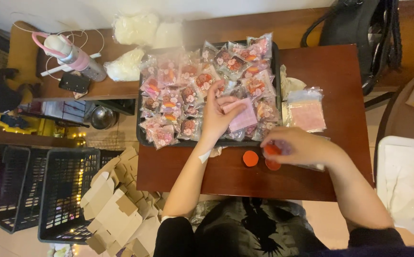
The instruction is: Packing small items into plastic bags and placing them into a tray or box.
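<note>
Two hands are busy at the dark red table [340, 71]. The left hand [215, 116] pinches a small pink bag [243, 115] over the black tray [277, 76] of wrapped sweets [188, 85]. The right hand [296, 146] curls its fingers around an orange round piece [271, 149]. Another orange disc [250, 158] lies just left of it.
</note>
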